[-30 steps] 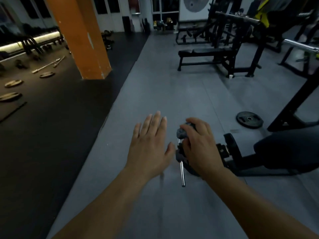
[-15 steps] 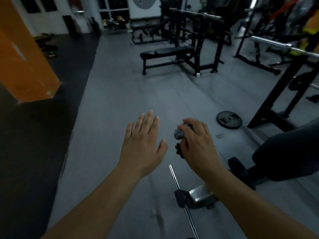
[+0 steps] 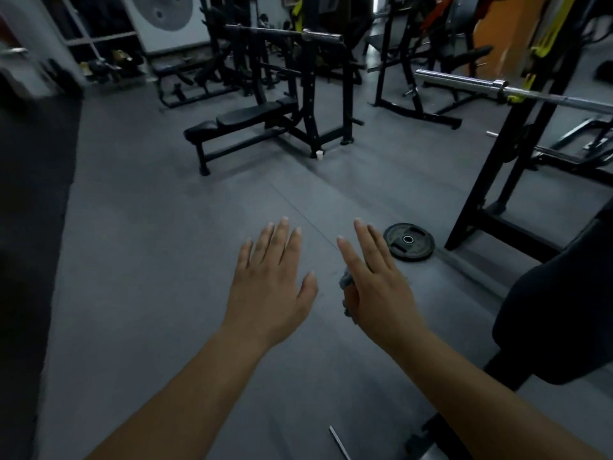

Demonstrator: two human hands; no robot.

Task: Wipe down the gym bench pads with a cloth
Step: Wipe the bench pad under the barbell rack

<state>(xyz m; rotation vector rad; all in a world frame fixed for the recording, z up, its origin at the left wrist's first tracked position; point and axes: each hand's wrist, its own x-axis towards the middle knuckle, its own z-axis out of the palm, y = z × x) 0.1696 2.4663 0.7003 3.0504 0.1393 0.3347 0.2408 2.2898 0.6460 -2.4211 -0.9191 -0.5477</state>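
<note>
From my station I saw both forearms stretched out above the grey floor. The left grip was spread, palm down, with its fingers straight and slightly fanned, and it held nothing. The right grip also had straight fingers, but a crumpled grey cloth was tucked under its palm on the thumb side, with only a bunched edge peeking out. The thumb was mostly hidden, and the cloth looked pinned between it and the palm. The two grips were near each other but apart.

The nearest bench pad, dark and rounded, sat just to the right of the right forearm, clear of the cloth. A flat bench stood well ahead beneath a racked barbell, with a small white cup by the rack's foot. A black weight plate lay flat on the floor just beyond the right grip's fingertips. A silver bar rested on the rack at the right.
</note>
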